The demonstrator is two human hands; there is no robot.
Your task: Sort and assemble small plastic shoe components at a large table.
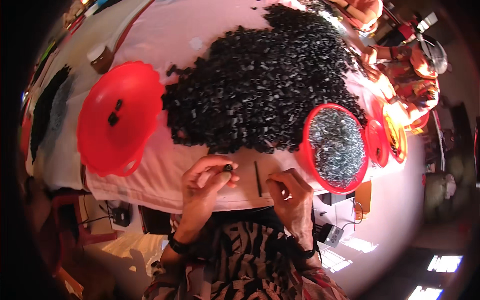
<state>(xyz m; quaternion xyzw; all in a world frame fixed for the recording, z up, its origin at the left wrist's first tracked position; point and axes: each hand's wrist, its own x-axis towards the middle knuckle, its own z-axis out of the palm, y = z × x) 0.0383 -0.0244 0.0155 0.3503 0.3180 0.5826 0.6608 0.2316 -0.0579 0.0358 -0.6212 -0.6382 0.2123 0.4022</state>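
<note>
Near the table's front edge my left hand (207, 181) pinches a small black cylindrical piece (228, 168) between thumb and fingers, its round end showing. My right hand (290, 189) is closed, thumb and fingertips drawn together just above the cloth; what they hold, if anything, is too small to make out. Between the two hands a thin black rod (258, 179) lies on the pink cloth, touched by neither. Beyond them spreads a large heap of small black pieces (260, 85). Beside my right hand stands a red-rimmed bowl full of small silvery metal parts (336, 145).
A wide red basin (122, 117) at left holds a few black pieces. Behind it stands a brown jar (100, 58). Smaller red (377, 142) and orange (396, 132) containers sit at right, near another person's hands (372, 65). The pink tablecloth (150, 185) hangs over the front edge.
</note>
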